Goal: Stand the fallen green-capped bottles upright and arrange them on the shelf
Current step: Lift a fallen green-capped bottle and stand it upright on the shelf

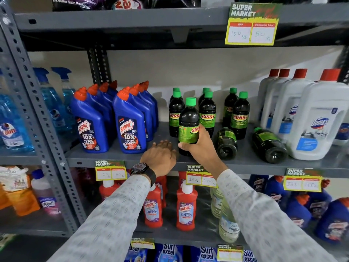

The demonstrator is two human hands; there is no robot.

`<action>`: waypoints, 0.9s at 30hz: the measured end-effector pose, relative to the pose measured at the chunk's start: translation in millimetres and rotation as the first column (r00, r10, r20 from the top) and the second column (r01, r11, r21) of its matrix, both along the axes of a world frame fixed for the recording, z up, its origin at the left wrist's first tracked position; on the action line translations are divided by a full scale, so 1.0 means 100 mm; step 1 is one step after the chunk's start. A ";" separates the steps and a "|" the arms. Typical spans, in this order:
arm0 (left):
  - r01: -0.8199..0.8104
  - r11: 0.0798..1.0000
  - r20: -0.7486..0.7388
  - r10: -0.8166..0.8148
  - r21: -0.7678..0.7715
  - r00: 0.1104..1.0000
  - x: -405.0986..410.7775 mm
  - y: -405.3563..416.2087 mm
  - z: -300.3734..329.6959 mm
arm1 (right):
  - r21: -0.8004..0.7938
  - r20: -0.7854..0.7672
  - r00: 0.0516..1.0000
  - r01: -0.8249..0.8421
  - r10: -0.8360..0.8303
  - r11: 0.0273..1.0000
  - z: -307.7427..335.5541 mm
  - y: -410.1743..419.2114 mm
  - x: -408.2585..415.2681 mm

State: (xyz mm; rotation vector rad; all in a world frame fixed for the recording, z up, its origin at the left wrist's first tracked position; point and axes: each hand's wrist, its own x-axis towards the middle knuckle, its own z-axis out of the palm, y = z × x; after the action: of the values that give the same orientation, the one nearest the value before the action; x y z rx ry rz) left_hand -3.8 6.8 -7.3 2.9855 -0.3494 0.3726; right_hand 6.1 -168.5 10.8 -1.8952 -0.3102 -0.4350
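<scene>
Nearest the camera, the left hand point(160, 157) rested palm-down on the shelf point(245, 163) edge, its fingers point(164, 144) spread and holding nothing. Just beside it, the right hand point(200, 148) had its fingers clamped around the lower body of one green-capped bottle point(188, 121), held upright near the shelf front; whether its base touched the shelf could not be told. The step in hand looked like placing this bottle. Next would probably be sliding it back into a row. Two fallen bottles point(226, 142) lay just right of it, caps pointing rearward. Behind stood six upright bottles point(240, 114), flanked by blue bottles point(130, 123) and white jugs point(317, 120), leaving little room.
</scene>
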 end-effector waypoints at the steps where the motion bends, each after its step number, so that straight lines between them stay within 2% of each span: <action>1: -0.001 1.000 -0.003 0.001 -0.003 1.000 0.00 0.00 0.00 | 0.025 -0.020 0.999 -0.025 0.026 0.999 -0.01 -0.02 0.00; 4: -0.003 1.000 0.006 0.003 0.000 1.000 0.00 0.00 0.00 | 0.034 -0.065 0.997 -0.035 0.038 0.999 -0.02 -0.05 0.01; 11: 0.010 1.000 0.008 -0.010 0.000 1.000 -0.01 0.01 0.01 | -0.017 0.029 0.997 0.076 -0.076 0.997 -0.01 0.05 -0.01; 19: 0.005 1.000 0.004 -0.005 0.010 1.000 0.00 -0.01 0.01 | -0.039 0.015 0.998 0.070 -0.069 0.997 0.04 0.03 -0.09; 21: 0.002 1.000 -0.010 -0.002 0.026 1.000 0.00 -0.01 0.01 | -0.034 0.063 0.997 0.044 -0.042 0.998 0.09 0.01 -0.19; 22: 0.003 0.999 -0.021 -0.003 0.034 1.000 0.01 -0.01 0.01 | -0.041 0.103 0.993 0.065 -0.061 0.997 0.12 -0.01 -0.26; 24: 0.005 0.999 -0.025 -0.004 0.032 1.000 0.02 -0.01 0.00 | -0.061 0.223 0.956 0.210 -0.192 0.976 0.23 -0.10 -0.36; 27: 0.006 1.000 -0.011 -0.006 0.023 1.000 0.05 0.00 -0.01 | -0.141 0.458 0.801 0.493 -0.385 0.859 0.49 -0.39 -0.33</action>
State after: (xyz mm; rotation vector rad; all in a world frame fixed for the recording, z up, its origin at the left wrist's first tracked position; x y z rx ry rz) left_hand 1.6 6.9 -8.2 3.0074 -0.3640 0.3544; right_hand -27.1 -207.6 59.8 -2.1170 -0.2002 -1.1812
